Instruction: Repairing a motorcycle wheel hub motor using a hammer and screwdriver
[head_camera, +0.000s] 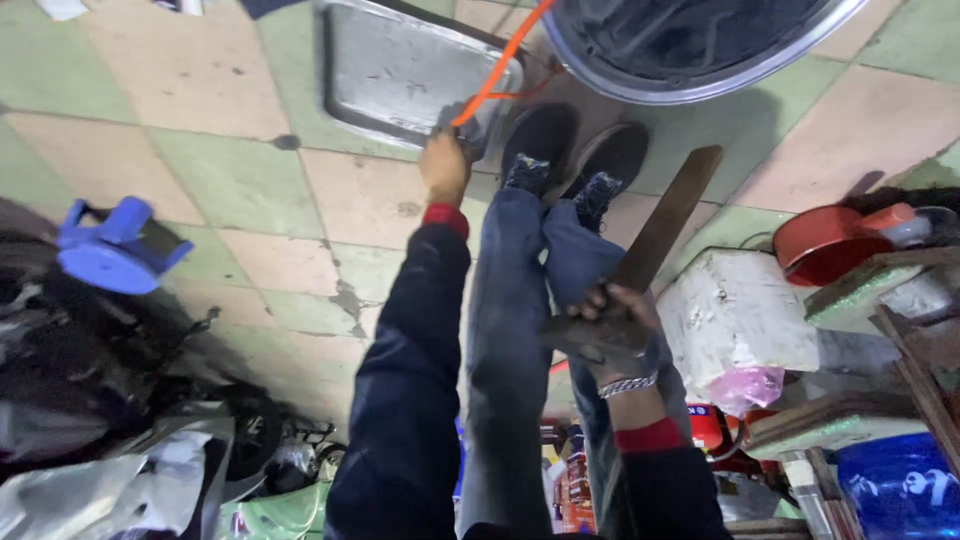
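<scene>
over checkered tiles, right hand (608, 318) grips flat blade (668, 218)

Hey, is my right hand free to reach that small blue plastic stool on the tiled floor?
Probably not as things stand: the right hand is gripping a long flat metal blade, and the blue plastic stool sits far across the body, beyond the left arm and both legs.

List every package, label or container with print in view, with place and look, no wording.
Blue plastic container: bottom right corner, rounded, white markings.
White sack: right of the legs, blocky, pink plastic below it.
Small labelled containers: bottom centre between the legs, red and yellow, details unclear.
</scene>
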